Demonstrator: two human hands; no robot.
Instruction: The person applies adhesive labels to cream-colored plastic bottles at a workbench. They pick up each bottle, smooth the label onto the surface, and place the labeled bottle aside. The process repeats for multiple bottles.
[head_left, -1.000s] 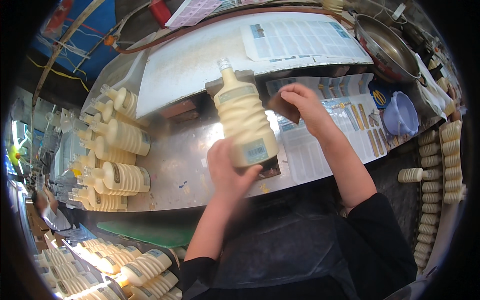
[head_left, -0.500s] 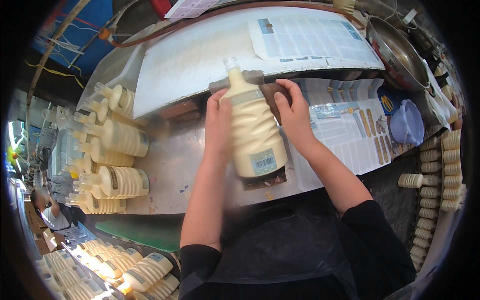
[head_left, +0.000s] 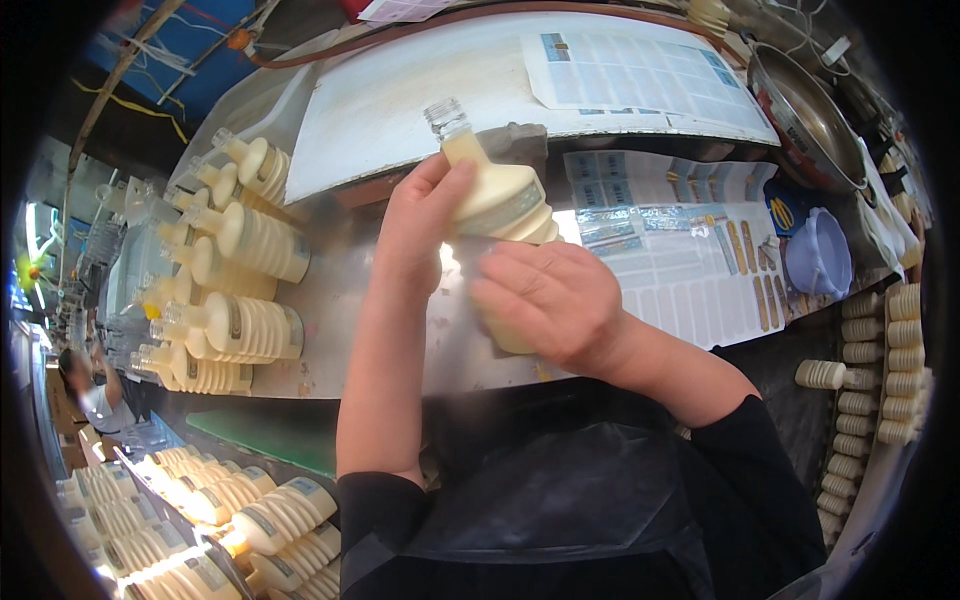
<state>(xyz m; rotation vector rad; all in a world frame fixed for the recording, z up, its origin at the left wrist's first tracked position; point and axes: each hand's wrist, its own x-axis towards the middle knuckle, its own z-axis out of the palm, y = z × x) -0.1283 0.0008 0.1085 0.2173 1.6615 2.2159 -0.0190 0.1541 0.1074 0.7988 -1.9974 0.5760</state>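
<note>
A cream bottle with a clear threaded neck and wavy sides [head_left: 505,200] is tilted over the metal worktop, its neck towards the far left. My left hand [head_left: 425,210] is closed round its shoulder just below the neck, thumb on the front. Across the lower body lies my right hand [head_left: 565,300], back up, fingers together and curled over the bottle; its fingertips are blurred. Much of the lower body is hidden under that hand. Behind the bottle, a dark grey-brown rest [head_left: 525,147] shows at the edge of the white board.
Several cream bottles [head_left: 262,240] stand grouped at the left, and more fill crates [head_left: 285,515] at lower left. Label sheets [head_left: 690,240] lie right of the bottle. Beyond are a purple bucket [head_left: 818,255], a metal pan [head_left: 805,115] and a white board [head_left: 420,90].
The bottle has turned and tilted. My right hand has moved from its right side across its lower body; the brown pad it held no longer shows. My left hand has shifted up towards the neck.
</note>
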